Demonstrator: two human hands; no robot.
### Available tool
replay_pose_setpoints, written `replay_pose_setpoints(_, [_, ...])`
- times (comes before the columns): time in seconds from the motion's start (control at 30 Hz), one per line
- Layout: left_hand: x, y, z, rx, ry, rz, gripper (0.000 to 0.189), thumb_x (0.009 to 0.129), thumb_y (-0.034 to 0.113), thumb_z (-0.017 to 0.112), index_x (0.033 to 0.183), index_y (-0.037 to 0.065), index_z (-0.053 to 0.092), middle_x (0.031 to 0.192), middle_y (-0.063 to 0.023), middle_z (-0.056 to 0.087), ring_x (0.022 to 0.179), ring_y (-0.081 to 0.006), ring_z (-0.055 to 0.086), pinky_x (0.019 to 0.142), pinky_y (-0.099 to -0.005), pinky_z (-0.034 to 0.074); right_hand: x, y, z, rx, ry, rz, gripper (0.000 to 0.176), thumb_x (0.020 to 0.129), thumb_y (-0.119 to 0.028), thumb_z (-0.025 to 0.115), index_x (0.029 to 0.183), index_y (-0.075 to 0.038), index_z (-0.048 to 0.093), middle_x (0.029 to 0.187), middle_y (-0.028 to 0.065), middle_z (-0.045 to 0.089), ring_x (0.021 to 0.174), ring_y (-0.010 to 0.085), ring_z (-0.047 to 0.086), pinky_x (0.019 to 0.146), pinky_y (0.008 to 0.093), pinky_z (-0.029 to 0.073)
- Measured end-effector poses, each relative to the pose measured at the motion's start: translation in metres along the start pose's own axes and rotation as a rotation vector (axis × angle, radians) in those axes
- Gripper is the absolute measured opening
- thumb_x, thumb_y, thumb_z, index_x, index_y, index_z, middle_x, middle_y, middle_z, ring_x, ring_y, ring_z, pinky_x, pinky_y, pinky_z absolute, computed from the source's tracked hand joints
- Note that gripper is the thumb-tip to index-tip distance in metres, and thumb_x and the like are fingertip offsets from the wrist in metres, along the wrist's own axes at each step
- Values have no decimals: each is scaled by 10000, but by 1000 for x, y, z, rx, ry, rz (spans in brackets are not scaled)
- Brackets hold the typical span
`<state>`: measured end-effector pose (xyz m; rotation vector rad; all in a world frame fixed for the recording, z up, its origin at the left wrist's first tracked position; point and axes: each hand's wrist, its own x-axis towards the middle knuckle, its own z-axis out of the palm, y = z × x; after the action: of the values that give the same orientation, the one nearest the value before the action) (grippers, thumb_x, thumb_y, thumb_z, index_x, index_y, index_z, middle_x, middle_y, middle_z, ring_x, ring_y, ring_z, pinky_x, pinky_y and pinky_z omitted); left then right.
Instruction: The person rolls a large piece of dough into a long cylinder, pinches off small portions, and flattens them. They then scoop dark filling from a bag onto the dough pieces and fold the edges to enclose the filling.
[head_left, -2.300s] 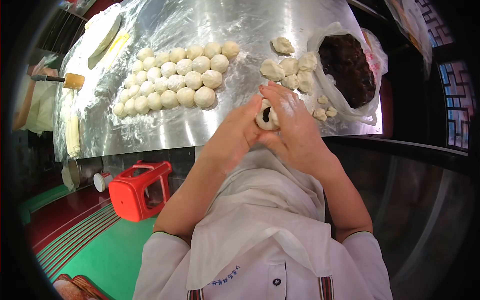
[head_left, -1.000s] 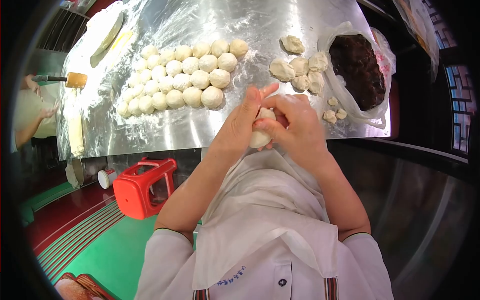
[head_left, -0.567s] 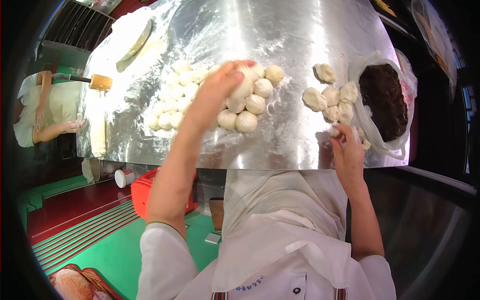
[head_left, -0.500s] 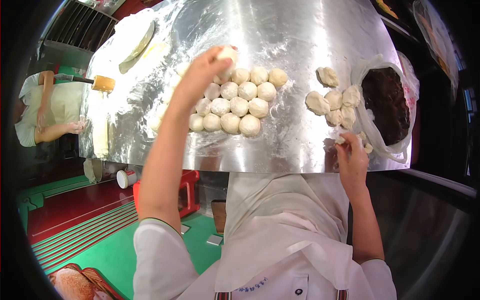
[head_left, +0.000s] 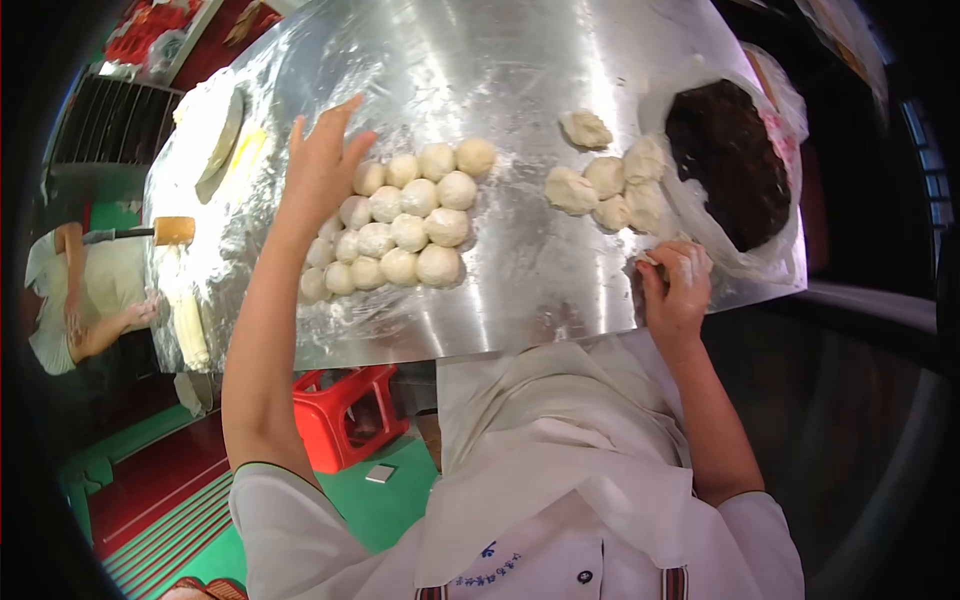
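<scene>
Dough balls (head_left: 409, 232), rows, metal table (head_left: 520, 300), floury.

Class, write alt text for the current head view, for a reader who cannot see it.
An open left hand is beside rows of pale dough balls on a metal table; the curled right hand is near rough dough lumps and a plastic bag of dark paste.

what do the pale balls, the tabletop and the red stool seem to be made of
Pale balls: probably dough, matte and floury.
Tabletop: likely stainless steel; grey sheen, streaked reflections.
Red stool: apparently moulded plastic, smooth, glossy, evenly coloured with rounded edges.
</scene>
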<state>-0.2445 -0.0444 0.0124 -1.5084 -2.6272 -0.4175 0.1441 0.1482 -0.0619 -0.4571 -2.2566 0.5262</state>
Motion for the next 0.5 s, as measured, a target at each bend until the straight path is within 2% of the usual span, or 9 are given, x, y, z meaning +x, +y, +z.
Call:
replay_pose_setpoints(0.03, [3, 34, -2, -159, 39, 109, 299, 951, 195, 668, 1229, 89, 695, 1258, -120, 680, 1147, -272, 622, 1101, -474, 348, -2, -2, 0, 11, 1, 57, 269, 765, -12, 784, 967, -45, 610, 891, 123, 625, 816, 324, 594, 753, 446, 464])
replay_pose_setpoints(0.07, [2, 70, 3, -315, 15, 186, 381, 875, 137, 739, 1250, 98, 684, 1255, -103, 685, 1145, -264, 620, 1078, -443, 370, -3, -4, -1, 26, 1, 110, 278, 763, -16, 788, 978, -45, 614, 886, 120, 626, 810, 316, 591, 752, 443, 460])
replay_pose_setpoints(0.1, [2, 101, 11, -328, -15, 298, 395, 868, 176, 751, 1248, 96, 682, 1253, -100, 681, 1149, -276, 612, 1054, -418, 397, -3, -5, -2, 17, 1, 110, 278, 763, -16, 788, 978, -45, 614, 886, 120, 626, 810, 316, 591, 752, 443, 460])
replay_pose_setpoints(0.2, [-6, 170, 45, -334, -39, 405, 409, 851, 213, 774, 1222, 80, 666, 1216, -120, 634, 1150, -316, 571, 998, -402, 438, -1, -5, -5, 34, -34, 155, 253, 770, -46, 793, 967, -56, 635, 868, 91, 628, 803, 294, 587, 747, 424, 448])
replay_pose_setpoints(0.27, [-10, 192, 64, -337, -140, 280, 446, 831, 240, 795, 1197, 53, 624, 1173, -139, 591, 1093, -330, 569, 943, -384, 466, 1, -1, -8, 23, -63, -7, 203, 780, -72, 788, 929, -72, 651, 851, 60, 626, 808, 277, 584, 746, 406, 439])
replay_pose_setpoints(0.33, [-13, 194, 67, -334, -86, 315, 420, 824, 184, 792, 1148, 19, 582, 1133, -150, 552, 1036, -332, 559, 900, -354, 480, 1, 1, -10, 43, -48, -5, 185, 781, -75, 784, 912, -78, 652, 846, 51, 626, 811, 270, 584, 742, 405, 436])
replay_pose_setpoints(0.4, [-28, 193, 61, -654, -145, 65, 325, 824, 94, 749, 1084, 12, 572, 1111, -147, 545, 1025, -319, 545, 894, -355, 472, -1, 3, -11, 62, -29, 6, 168, 783, -78, 780, 894, -84, 653, 842, 43, 626, 814, 263, 583, 738, 404, 433])
replay_pose_setpoints(0.43, [-42, 195, 54, -649, -153, 72, 325, 824, 94, 749, 1084, 12, 572, 1111, -147, 545, 1025, -319, 545, 894, -355, 472, -3, 3, -10, 78, -31, 20, 171, 777, -72, 780, 890, -86, 653, 838, 41, 628, 817, 263, 584, 744, 402, 435])
replay_pose_setpoints(0.5, [-74, 195, 39, -927, -136, -52, 285, 803, 40, 714, 1041, 31, 559, 1087, -130, 549, 1023, -317, 532, 889, -380, 462, -2, 3, -8, 102, -27, 34, 174, 770, -67, 781, 887, -88, 653, 835, 40, 630, 820, 262, 584, 749, 400, 436])
